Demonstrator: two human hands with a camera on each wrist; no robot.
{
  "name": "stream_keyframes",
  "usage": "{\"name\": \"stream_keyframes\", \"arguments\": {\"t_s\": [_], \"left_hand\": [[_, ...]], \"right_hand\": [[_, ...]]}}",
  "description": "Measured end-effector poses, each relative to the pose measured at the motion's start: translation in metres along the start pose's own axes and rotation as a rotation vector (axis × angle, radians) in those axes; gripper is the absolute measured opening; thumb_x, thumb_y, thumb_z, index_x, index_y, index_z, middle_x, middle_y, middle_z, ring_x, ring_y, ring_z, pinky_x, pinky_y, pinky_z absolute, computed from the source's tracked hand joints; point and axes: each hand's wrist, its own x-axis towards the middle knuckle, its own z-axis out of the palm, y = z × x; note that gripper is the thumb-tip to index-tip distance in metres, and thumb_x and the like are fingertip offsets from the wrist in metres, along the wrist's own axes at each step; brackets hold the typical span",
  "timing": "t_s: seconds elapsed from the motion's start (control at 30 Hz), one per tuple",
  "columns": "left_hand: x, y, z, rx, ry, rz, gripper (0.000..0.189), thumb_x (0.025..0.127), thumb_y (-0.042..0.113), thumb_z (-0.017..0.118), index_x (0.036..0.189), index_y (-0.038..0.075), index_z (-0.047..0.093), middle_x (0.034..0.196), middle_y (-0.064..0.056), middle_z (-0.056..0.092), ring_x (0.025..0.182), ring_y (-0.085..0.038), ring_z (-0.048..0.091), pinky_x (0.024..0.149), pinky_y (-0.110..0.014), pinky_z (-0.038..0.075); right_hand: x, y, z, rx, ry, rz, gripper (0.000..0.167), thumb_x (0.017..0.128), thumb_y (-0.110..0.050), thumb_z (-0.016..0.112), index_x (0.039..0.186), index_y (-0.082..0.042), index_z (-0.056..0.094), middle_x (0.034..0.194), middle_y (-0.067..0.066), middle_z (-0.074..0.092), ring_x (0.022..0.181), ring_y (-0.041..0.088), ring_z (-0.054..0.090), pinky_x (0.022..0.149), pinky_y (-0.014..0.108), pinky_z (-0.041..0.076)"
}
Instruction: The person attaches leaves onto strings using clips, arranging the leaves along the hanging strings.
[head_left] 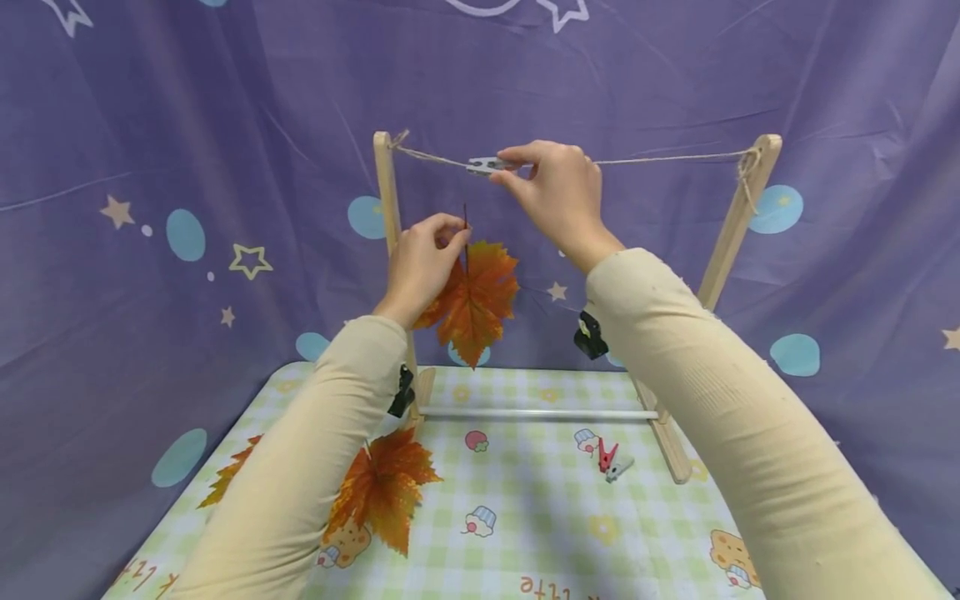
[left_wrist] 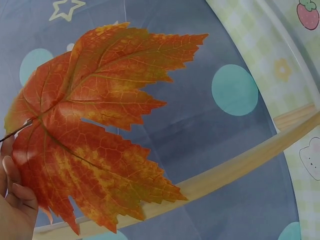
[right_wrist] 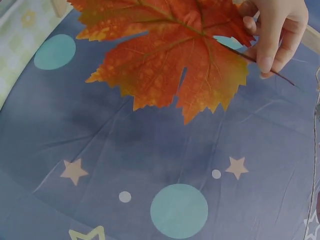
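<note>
An orange-red artificial maple leaf (head_left: 480, 293) hangs tip-down, its thin dark stem pinched by my left hand (head_left: 422, 265) below the string. In the left wrist view the leaf (left_wrist: 100, 95) spreads beyond the fingertips. My right hand (head_left: 558, 193) pinches a grey clothespin (head_left: 483, 166) at the string (head_left: 667, 158); whether the clothespin's mouth is spread cannot be told. The stem's top stands a little below the clothespin, apart from it. In the right wrist view the left hand (right_wrist: 277, 35) holds the stem, while the right hand is out of sight.
Wooden posts (head_left: 738, 221) carry the string, with a white rod (head_left: 536, 413) low between them. A red clothespin (head_left: 606, 456) and a grey one (head_left: 619, 469) lie on the checkered tablecloth (head_left: 540, 508). Two more leaves, one being this leaf (head_left: 386, 492), lie at left, partly behind the left sleeve.
</note>
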Motion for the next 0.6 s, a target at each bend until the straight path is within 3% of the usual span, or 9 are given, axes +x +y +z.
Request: {"name": "stream_keyframes", "arguments": {"t_s": [0.4,0.6], "left_hand": [[-0.001,-0.003,-0.001,-0.011,-0.011,-0.016,0.023,0.100,0.028,0.062,0.116,0.014,0.071,0.097,-0.002,0.072,0.082,-0.019,0.062,0.072,-0.036,0.047],[-0.002,-0.004,-0.002,-0.015,-0.016,-0.020,0.023,0.100,0.029,0.062,0.116,0.014,0.071,0.096,-0.002,0.073,0.082,-0.019,0.062,0.073,-0.036,0.047]], "right_hand": [[0.014,-0.009,-0.003,-0.061,-0.067,-0.020,0.026,0.090,-0.037,0.075,0.112,-0.024,0.078,0.105,-0.007,0.074,0.080,0.014,0.067,0.074,0.040,0.048],[0.017,-0.014,-0.002,-0.098,-0.105,-0.038,0.026,0.090,-0.037,0.074,0.113,-0.024,0.078,0.106,-0.008,0.074,0.082,0.018,0.067,0.072,0.041,0.048]]}}
